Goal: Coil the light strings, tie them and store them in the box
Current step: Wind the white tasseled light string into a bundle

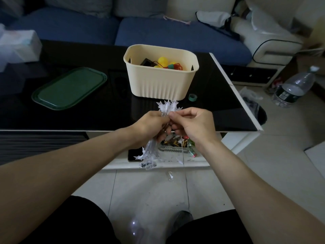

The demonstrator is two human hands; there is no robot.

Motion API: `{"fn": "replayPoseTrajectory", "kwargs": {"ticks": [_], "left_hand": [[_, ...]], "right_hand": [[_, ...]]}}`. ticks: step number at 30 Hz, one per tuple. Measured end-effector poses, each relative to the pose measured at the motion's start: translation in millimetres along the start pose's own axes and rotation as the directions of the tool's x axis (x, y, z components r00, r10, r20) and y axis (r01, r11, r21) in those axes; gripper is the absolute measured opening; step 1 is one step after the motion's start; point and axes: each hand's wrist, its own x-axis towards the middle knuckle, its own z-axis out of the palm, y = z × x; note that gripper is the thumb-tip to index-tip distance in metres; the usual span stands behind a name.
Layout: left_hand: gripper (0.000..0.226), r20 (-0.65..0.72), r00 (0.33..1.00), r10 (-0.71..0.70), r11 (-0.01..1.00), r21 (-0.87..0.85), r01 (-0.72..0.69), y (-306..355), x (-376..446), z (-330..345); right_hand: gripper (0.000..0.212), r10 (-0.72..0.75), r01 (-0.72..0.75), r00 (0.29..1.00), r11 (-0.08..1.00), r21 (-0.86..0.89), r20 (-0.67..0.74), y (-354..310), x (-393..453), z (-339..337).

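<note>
- The coffee table (228,110), black glass with a white rim, carries the storage things along its near half, within reach of the seated person; this looks arranged so that a finished bundle needs only a short lift forward.
- The green lid (69,88) lies flat toward the table's left side, well apart from the box, leaving the mouth uncovered for loading.
- The cream box (158,81) stands upright near the table's front edge, toward the right corner. One coiled string with yellow bulbs (163,61) and orange wire already lies inside, so I judge the task partly done.
- The star light string (167,106) is bunched between both hands just in front of the table's front edge, stars poking above and below the fists; a thin loose wire tail hangs down toward the floor.
- The left hand (149,124) is clenched round the bundle, forearm reaching in from lower left, keeping the loops together.
- The right hand (191,124) pinches a strand at the bundle's top with thumb and forefinger, wrist bent inward, apparently winding or tying.
- A small green tape roll (192,97) sits just right of the box, likely for binding.
</note>
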Motion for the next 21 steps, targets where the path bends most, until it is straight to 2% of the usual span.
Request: {"fn": "replayPoseTrajectory", "kwargs": {"ticks": [5,9,14,17,21], "left_hand": [[0.037,-0.038,0.999,0.027,0.998,0.051,-0.025,-2.9,-1.4,2.1],[0.037,-0.139,0.990,0.037,0.998,0.054,-0.030,-7.0,1.7,0.9],[0.038,-0.193,0.981,-0.005,0.998,0.062,0.017,-12.0,6.1,-3.1],[0.039,-0.164,0.986,-0.033,0.997,0.060,0.043,-13.4,5.6,-2.0],[0.033,-0.160,0.987,0.022,0.996,0.085,-0.009,-8.4,2.6,3.4]], "right_hand": [[0.004,-0.111,0.110,0.994,0.977,-0.184,0.002,7.4,1.2,3.3],[0.032,-0.136,0.181,0.981,0.893,-0.412,0.137,0.3,-8.7,7.7],[0.065,0.004,0.236,0.936,0.736,-0.634,0.352,-5.9,-16.6,11.3],[0.064,0.034,0.248,0.915,0.741,-0.624,0.403,-4.3,-17.1,8.2],[0.038,-0.057,0.159,0.973,0.866,-0.475,0.222,4.7,-11.1,6.8]]}}
